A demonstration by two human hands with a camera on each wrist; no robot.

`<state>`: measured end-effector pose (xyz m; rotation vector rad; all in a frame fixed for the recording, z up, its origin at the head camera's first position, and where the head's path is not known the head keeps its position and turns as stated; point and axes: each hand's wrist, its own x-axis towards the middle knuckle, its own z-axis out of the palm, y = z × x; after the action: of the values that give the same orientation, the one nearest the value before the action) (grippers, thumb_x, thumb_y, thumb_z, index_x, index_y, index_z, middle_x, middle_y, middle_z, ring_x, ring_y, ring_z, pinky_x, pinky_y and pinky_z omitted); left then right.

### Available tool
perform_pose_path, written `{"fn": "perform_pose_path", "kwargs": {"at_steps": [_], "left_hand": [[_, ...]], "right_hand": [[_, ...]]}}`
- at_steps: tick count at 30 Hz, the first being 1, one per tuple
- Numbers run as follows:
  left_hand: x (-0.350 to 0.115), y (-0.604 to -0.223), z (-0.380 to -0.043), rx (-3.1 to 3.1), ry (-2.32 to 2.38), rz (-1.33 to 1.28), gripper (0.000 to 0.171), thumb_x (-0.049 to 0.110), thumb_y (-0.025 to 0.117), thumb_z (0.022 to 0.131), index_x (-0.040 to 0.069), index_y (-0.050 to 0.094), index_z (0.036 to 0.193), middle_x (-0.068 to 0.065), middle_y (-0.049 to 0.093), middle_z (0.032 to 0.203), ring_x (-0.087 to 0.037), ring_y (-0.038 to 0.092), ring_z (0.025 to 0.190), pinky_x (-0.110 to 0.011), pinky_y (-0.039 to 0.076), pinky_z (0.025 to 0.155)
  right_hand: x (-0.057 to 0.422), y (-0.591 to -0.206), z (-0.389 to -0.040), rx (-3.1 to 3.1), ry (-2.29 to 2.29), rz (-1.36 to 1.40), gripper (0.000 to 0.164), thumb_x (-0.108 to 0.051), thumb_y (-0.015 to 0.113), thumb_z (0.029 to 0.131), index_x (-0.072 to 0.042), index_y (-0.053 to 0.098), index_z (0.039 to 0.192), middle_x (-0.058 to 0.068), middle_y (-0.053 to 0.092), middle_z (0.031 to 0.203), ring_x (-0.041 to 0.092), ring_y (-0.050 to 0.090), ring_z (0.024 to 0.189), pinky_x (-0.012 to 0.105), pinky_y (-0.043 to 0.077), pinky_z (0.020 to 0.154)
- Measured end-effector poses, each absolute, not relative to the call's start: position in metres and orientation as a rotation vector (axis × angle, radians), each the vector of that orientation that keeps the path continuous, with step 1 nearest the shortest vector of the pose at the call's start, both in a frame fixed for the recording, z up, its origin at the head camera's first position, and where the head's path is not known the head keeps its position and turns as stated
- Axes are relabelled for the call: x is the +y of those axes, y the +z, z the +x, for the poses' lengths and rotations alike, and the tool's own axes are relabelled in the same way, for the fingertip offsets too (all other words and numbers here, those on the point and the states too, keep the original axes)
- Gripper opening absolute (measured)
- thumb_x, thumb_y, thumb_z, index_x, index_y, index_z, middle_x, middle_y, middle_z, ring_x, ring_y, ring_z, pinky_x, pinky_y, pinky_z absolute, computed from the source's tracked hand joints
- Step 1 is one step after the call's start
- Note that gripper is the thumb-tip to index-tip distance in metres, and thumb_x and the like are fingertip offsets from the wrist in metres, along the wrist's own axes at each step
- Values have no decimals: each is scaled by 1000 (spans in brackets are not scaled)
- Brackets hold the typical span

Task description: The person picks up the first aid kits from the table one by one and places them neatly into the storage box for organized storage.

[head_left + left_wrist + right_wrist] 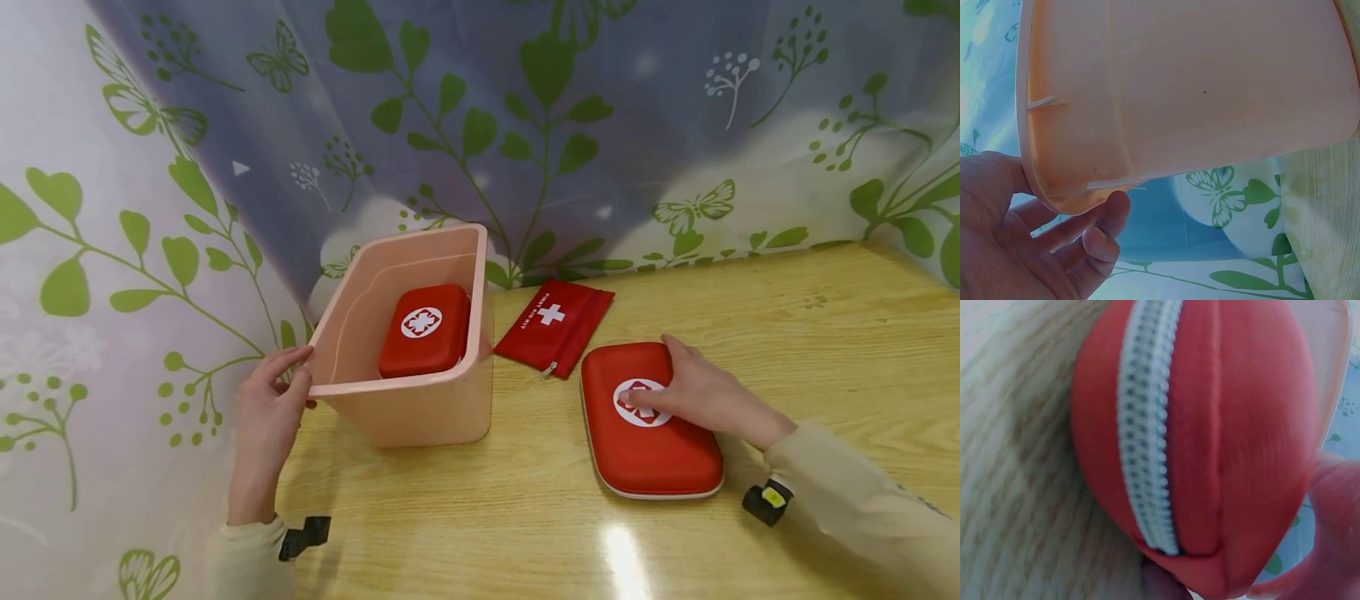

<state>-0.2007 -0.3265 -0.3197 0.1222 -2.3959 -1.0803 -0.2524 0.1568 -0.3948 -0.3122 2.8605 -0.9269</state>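
My left hand (272,412) pinches the near left corner of a pink plastic bin (420,408), thumb and fingers at its rim. In the left wrist view the fingers (1102,240) curl under that rim. Inside the bin leans a red first aid case (442,346) with a round white emblem. To the right, my right hand (708,396) grips a larger red first aid case (656,467), its thumb across the emblem and its fingers over the far right edge. The right wrist view shows this case's white zipper (1144,425) close up.
A flat red first aid pouch (558,321) with a white cross lies between the bin and the larger case. Behind the wooden table (480,533) hangs a leaf-patterned curtain (600,167), which also runs along the left side. Both wrists wear small black devices.
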Motion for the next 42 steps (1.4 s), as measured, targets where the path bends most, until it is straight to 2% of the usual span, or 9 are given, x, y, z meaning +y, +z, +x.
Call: {"fn": "perform_pose_path", "kwargs": {"at_steps": [6,9,15,20,25,29,32,38,42], "left_hand": [[-326,-320,-201,-2393,-1075,118,34,17,54,98,6,67,127,-8,60,129,-9,62,60,-18,45,49],[-325,-320,-201,-2391,-1063,116,33,15,54,98,6,67,127,-8,61,128,-9,61,59,-18,44,48],[-325,-321,-202,-2396,-1051,126,33,15,54,98,6,67,127,-8,61,129,-8,61,58,-19,44,47],[-325,-322,-201,-2396,-1045,129,33,15,54,98,7,68,126,-7,61,129,-10,62,59,-18,44,47],[-325,-322,-202,-2389,-1035,115,33,16,54,98,7,68,126,-8,61,129,-9,61,57,-18,43,46],[-325,-322,-202,-2387,-1040,107,33,16,54,98,7,68,126,-8,61,129,-9,62,57,-18,44,46],[-325,-322,-202,-2390,-1053,107,33,17,54,98,7,67,127,-8,60,130,-10,62,59,-18,45,48],[-326,-321,-202,-2393,-1047,110,33,17,54,98,7,67,127,-8,60,130,-11,63,59,-19,45,48],[-326,-322,-202,-2392,-1042,113,33,17,53,98,7,67,127,-8,60,130,-12,63,58,-19,44,46]], "right_hand": [[161,-399,-257,2789,-1011,-287,120,-60,72,79,16,10,148,35,48,129,44,52,110,57,43,92],[162,-399,-258,2757,-1047,-251,120,-59,73,79,13,8,149,31,53,123,40,56,103,52,46,87],[162,-399,-257,2711,-1113,-199,116,-57,74,79,9,11,150,27,56,118,33,60,91,42,48,76],[162,-400,-256,2669,-1169,-195,113,-55,75,79,7,12,150,24,57,117,26,61,86,35,48,72],[164,-399,-255,2624,-1233,-225,110,-51,74,82,5,10,152,24,55,119,24,62,82,34,50,69],[169,-399,-255,2465,-1397,-263,99,-36,71,89,4,8,153,25,54,117,21,64,81,36,55,67],[174,-400,-254,2339,-1486,-268,92,-28,67,92,2,6,154,27,52,121,22,64,87,39,56,69],[182,-397,-250,2186,-1579,-244,89,-25,64,94,-7,4,158,34,42,135,25,64,96,43,57,72],[183,-395,-248,2158,-1618,-232,89,-24,65,94,-9,6,158,35,40,137,27,65,96,44,57,74]]}}
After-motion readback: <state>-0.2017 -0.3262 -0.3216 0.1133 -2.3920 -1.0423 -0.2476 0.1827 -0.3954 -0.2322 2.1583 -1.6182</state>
